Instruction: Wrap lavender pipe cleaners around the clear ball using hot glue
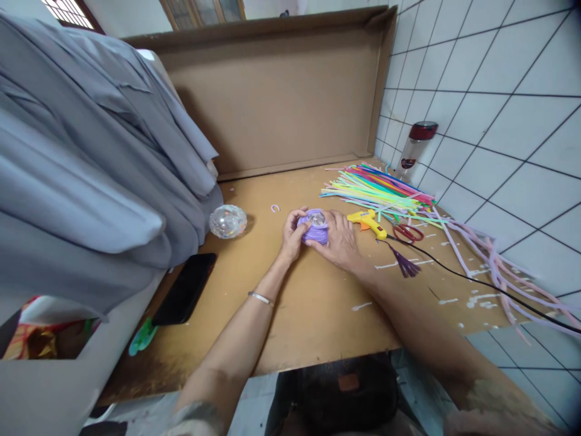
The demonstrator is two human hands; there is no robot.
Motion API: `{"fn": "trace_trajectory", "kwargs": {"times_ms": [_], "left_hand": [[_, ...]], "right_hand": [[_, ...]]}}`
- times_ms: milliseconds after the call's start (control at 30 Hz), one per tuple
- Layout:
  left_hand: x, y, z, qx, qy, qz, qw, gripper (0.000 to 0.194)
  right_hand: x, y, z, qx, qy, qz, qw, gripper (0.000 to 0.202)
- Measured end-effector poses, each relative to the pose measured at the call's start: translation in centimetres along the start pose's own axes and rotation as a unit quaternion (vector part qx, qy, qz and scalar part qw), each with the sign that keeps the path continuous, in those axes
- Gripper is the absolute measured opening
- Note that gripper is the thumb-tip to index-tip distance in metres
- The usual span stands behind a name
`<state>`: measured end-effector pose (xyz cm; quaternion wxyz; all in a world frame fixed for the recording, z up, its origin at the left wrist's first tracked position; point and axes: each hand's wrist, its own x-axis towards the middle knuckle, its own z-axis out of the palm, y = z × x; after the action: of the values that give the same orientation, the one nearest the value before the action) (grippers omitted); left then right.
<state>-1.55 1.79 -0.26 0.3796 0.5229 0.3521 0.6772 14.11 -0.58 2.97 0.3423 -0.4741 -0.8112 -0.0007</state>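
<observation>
Over the middle of the table, a clear ball wound round with purple pipe cleaner (315,235) sits between my hands, its transparent top showing through a round gap. My left hand (293,235) closes on its left side, the thumb lying across the front. From the right, my right hand (341,241) curls round the other side, fingers along the edge. Just beyond the right fingers lies a yellow hot glue gun (373,224). Red-handled scissors (408,233) and a dark purple tassel (405,261) are beside it.
Bundled colourful pipe cleaners (385,191) lie at the back right near a bottle (415,148). Left are a clear faceted ball (227,221), a black phone (185,289) and grey cloth (91,157). A cardboard panel (281,103) stands behind; a black cord (458,271) runs right.
</observation>
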Motion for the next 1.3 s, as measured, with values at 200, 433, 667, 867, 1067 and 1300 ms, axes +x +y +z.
{"fn": "trace_trajectory", "kwargs": {"times_ms": [200,433,667,867,1067,1300], "left_hand": [[0.05,-0.04,0.01,0.007,0.008,-0.009,1.0,0.035],[0.03,0.3,0.25,0.009,0.012,-0.01,1.0,0.033],[0.09,0.42,0.13,0.037,0.0,0.016,0.999,0.032],[0.1,0.33,0.05,0.056,-0.003,0.024,0.998,0.029],[0.09,0.34,0.13,0.064,0.002,0.024,0.998,0.029],[-0.07,0.68,0.3,0.06,0.005,0.024,0.998,0.031]], "right_hand": [[-0.02,0.1,0.13,-0.003,0.009,-0.001,1.0,0.072],[-0.07,0.29,0.33,0.0,0.019,-0.006,1.0,0.071],[0.03,0.33,0.32,0.006,0.017,0.001,1.0,0.07],[0.03,0.38,0.23,0.004,0.016,-0.005,1.0,0.071],[0.03,0.38,0.17,0.006,0.015,-0.005,1.0,0.072],[0.01,0.4,0.2,0.012,0.02,-0.007,1.0,0.071]]}}
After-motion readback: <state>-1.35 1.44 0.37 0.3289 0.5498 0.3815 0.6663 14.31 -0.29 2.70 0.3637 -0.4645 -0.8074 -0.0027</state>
